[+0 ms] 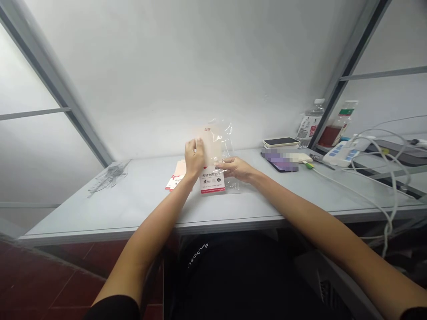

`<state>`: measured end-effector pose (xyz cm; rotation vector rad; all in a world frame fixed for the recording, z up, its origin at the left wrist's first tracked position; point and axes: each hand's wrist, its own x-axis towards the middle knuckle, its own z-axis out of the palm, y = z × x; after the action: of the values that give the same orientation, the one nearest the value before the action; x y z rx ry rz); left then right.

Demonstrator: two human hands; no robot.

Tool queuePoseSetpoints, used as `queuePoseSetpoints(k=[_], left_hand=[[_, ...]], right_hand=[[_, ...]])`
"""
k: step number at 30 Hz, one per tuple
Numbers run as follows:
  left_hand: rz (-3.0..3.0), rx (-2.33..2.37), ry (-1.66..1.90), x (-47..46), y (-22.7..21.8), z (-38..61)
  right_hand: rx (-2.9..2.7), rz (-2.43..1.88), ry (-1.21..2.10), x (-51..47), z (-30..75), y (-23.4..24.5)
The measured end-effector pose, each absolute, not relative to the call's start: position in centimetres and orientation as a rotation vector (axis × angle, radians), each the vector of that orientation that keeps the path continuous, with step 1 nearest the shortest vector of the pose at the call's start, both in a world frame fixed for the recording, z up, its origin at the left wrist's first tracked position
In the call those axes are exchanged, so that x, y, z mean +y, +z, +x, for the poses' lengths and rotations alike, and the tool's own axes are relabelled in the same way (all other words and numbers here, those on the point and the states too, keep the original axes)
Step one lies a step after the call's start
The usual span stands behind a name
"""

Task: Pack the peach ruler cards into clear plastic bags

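A pale card (210, 144) stands upright over the middle of the white table (140, 209), overlapping a clear plastic bag (228, 138). From the left, red-edged packets (175, 175) lie flat; next, the left hand (194, 158) pinches the card's lower edge — and the right hand (235, 168), fingers together, touches the bag just right of a red-and-white packet (212, 181), though whether it pinches anything is impossible to tell.

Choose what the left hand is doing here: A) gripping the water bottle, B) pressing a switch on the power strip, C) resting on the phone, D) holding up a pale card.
D. The left hand grips the pale card upright above the desk, with the clear plastic bag beside it.
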<state>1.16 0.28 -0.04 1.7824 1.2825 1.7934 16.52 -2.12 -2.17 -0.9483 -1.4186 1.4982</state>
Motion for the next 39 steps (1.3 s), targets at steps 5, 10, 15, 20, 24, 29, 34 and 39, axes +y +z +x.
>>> queuePoseSetpoints(k=[5, 10, 15, 20, 24, 29, 34, 39], left_hand=[[1.486, 0.854, 1.469, 0.6, 0.2, 0.9], [1.548, 0.680, 1.018, 0.5, 1.3, -0.8], [1.783, 0.882, 0.999, 0.2, 1.1, -0.6], [2.166, 1.208, 1.149, -0.1, 0.5, -0.2], [2.405, 1.306, 1.188, -0.2, 0.1, 0.3], [2.474, 1.273, 1.135, -0.2, -0.8, 1.3], [2.323, 1.086, 1.198, -0.5, -1.1, 1.8], [1.977, 0.919, 1.217, -0.4, -0.5, 1.6]], right_hand=[[-1.354, -0.923, 1.430, -2.1, 16.6, -1.8], [-1.262, -0.828, 1.406, -1.7, 18.4, -0.9], [-1.279, -0.891, 1.397, -1.8, 18.8, -0.8], [-1.299, -0.967, 1.306, -1.6, 18.2, -1.2], [-1.268, -1.017, 1.132, -1.0, 18.1, -1.7], [-1.300, -0.986, 1.091, -1.1, 17.6, -2.2], [-1.290, -0.956, 1.115, -1.4, 17.2, -2.4], [-1.262, -0.961, 1.102, -1.3, 17.8, -1.9]])
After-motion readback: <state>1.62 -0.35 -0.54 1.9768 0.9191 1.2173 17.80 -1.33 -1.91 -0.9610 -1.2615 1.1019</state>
